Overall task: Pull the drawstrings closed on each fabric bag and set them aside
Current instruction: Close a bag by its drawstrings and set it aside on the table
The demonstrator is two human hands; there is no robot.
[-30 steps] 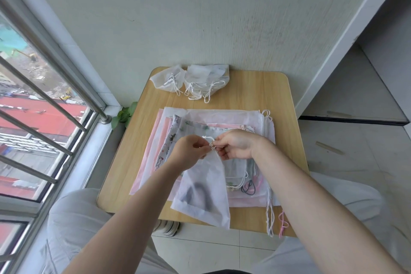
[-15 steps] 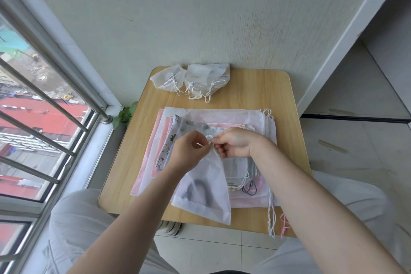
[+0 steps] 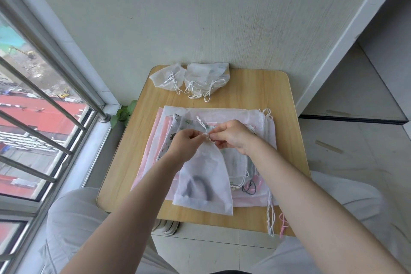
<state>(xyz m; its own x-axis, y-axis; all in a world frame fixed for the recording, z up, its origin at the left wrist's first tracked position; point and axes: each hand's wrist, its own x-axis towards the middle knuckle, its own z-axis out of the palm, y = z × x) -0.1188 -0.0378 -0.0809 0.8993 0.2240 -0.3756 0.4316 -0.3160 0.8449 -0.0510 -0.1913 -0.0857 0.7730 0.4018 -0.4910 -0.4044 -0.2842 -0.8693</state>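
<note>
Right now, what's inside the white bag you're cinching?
Through the sheer white bag, a dark curved band shape shows near the bottom. The fabric blurs it, so I can't tell what it is. Both the left hand and the right hand pinch its gathered neck.

white bag [image 3: 203,181] | neck cinched | atop flat stack [image 3: 235,118] | closed bags [image 3: 191,79] behind

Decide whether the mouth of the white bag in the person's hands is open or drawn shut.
Drawn shut: the white bag narrows to a gathered neck pinched between the left hand and right hand.
</note>
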